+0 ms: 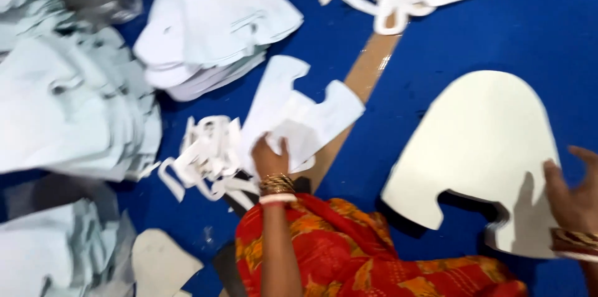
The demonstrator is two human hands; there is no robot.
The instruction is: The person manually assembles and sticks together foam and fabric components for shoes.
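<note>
Blue floor (529, 17), white curved notched foam sheet (479, 141)

Brightness: bright and even, with strong colours on the blue floor (498, 17).
Light source: seems overhead; no lamp in view.
Shadows: a short dark one under the near edge of the big white sheet (479, 141), and a soft grey hand-shaped one on the sheet beside the right hand (576, 194); a faint one below the top stack (212, 29).
Glare: white pieces near washed out, with little surface detail; small glints on the brown strip (367, 66).
Blur: motion smear over the whole frame, heaviest at the left piles (68, 110) and top-left corner; left hand (271, 160) soft-edged.
Sharpest: the sheet's outline, though still soft.
Edge distortion: cannot tell.
</note>
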